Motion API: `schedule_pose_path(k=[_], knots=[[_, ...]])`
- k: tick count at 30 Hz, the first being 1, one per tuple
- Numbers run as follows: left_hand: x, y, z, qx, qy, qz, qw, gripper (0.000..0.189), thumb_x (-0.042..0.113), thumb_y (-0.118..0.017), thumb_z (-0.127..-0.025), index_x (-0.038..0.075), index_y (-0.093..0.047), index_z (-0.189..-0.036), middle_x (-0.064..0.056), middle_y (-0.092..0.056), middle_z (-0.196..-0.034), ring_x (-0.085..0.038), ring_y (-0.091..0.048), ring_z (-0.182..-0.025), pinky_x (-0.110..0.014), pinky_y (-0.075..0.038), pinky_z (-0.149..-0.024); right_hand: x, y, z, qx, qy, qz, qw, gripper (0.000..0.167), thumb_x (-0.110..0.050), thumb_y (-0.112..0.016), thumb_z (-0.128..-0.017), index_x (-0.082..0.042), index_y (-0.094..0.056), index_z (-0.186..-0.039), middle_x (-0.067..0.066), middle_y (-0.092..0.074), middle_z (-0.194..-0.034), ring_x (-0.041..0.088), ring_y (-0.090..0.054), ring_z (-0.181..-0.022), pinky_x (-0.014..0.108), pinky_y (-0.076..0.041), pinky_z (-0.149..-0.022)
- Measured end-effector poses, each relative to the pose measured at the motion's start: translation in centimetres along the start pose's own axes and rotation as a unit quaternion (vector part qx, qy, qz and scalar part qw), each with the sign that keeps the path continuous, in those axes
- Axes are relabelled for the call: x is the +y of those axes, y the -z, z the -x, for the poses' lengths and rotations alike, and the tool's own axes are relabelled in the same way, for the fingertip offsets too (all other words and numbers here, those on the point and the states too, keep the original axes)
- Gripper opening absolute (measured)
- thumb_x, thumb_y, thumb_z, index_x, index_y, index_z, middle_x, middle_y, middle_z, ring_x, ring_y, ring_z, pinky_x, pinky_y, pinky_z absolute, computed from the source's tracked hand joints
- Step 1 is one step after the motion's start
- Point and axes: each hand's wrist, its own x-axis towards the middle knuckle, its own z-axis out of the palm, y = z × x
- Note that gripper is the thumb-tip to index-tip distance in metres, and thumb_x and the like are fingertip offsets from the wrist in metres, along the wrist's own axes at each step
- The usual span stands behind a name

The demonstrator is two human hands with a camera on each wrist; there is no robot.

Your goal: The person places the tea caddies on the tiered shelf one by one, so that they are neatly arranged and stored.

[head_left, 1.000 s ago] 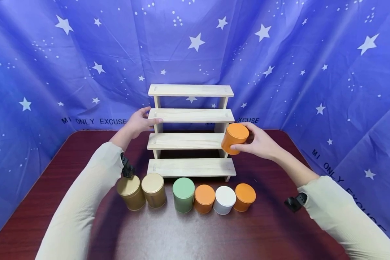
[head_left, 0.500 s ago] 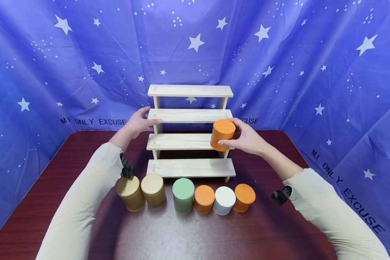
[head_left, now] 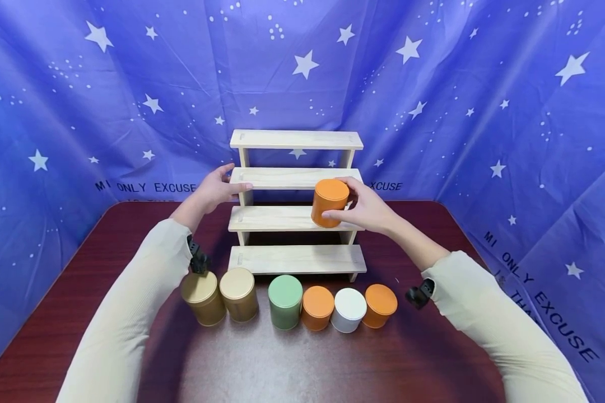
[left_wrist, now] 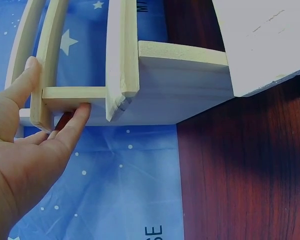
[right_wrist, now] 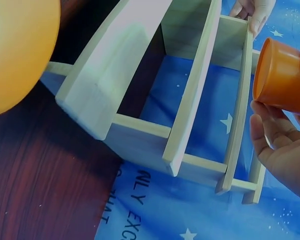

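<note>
An upright orange lidded canister [head_left: 330, 202] is held by my right hand [head_left: 365, 208], the thumb at its front side. In the head view it overlaps the second and third boards of the tiered wooden shelf [head_left: 297, 261]. From the right wrist view, the canister [right_wrist: 285, 75] appears apart from the boards. My left hand [head_left: 217, 190] grips the left end of the second board from the top. In the left wrist view that thumb lies on the board [left_wrist: 46, 65] while the fingers reach to its other side, against the side support.
Before the shelf stands a row of canisters: two gold ones [head_left: 239, 295], a green one [head_left: 285, 302], an orange one [head_left: 317, 309], a white one [head_left: 349, 311] and another orange one [head_left: 380, 307]. A blue star-print curtain [head_left: 302, 67] hangs behind the dark red table [head_left: 292, 369].
My right hand has carried the orange canister leftward and slightly up, from the shelf's right edge to in front of its boards. The left hand has stayed in place.
</note>
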Motion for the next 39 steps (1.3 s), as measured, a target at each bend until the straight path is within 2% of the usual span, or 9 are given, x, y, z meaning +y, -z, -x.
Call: schedule_pose_path(k=[9, 17, 29, 34, 39], knots=[[-0.1, 0.0, 0.0, -0.001, 0.000, 0.001, 1.0000, 0.089, 0.019, -0.065, -0.088, 0.015, -0.004, -0.152, -0.024, -0.025, -0.149, -0.036, -0.042, -0.130, -0.045, -0.043, -0.105, -0.7, -0.6, -1.4, -0.009, 0.003, -0.033, 0.9994, 0.073, -0.027, -0.079, -0.075, -0.012, -0.041, -0.136, 0.007, -0.057, -0.123, 0.021, -0.059, -0.107, 0.039, -0.052, -0.092], [-0.1, 0.0, -0.1, -0.006, -0.003, 0.002, 1.0000, 0.089, 0.020, -0.065, -0.088, 0.014, -0.003, -0.152, -0.024, -0.024, -0.150, -0.036, -0.041, -0.131, -0.045, -0.042, -0.105, -1.2, -0.8, -2.1, -0.003, 0.004, -0.054, 0.9985, 0.073, -0.026, -0.079, -0.075, -0.013, -0.041, -0.135, 0.007, -0.057, -0.121, 0.021, -0.059, -0.103, 0.036, -0.053, -0.089], [-0.1, -0.1, 0.2, -0.009, -0.001, 0.016, 0.9998, 0.088, 0.017, -0.065, -0.088, 0.013, -0.004, -0.152, -0.025, -0.025, -0.149, -0.037, -0.042, -0.130, -0.047, -0.040, -0.107, -1.4, -1.7, -3.3, 0.002, 0.010, -0.030, 0.9995, 0.075, -0.032, -0.080, -0.073, -0.013, -0.043, -0.135, 0.006, -0.057, -0.120, 0.021, -0.055, -0.103, 0.039, -0.048, -0.092], [0.0, -0.1, 0.3, -0.008, -0.001, 0.013, 0.9999, 0.088, 0.017, -0.065, -0.088, 0.013, -0.004, -0.152, -0.025, -0.025, -0.149, -0.037, -0.042, -0.130, -0.047, -0.041, -0.107, -1.6, -1.9, -4.1, 0.005, 0.008, -0.023, 0.9997, 0.074, -0.033, -0.080, -0.073, -0.014, -0.043, -0.134, 0.004, -0.057, -0.118, 0.020, -0.055, -0.101, 0.037, -0.049, -0.088], [0.0, 0.0, 0.2, -0.007, -0.001, 0.011, 0.9999, 0.089, 0.018, -0.065, -0.088, 0.013, -0.004, -0.152, -0.025, -0.025, -0.149, -0.037, -0.042, -0.130, -0.047, -0.041, -0.106, -2.1, -2.2, -4.9, 0.003, 0.003, -0.033, 0.9994, 0.077, -0.033, -0.081, -0.072, -0.014, -0.042, -0.135, 0.005, -0.056, -0.120, 0.020, -0.056, -0.101, 0.037, -0.050, -0.091]])
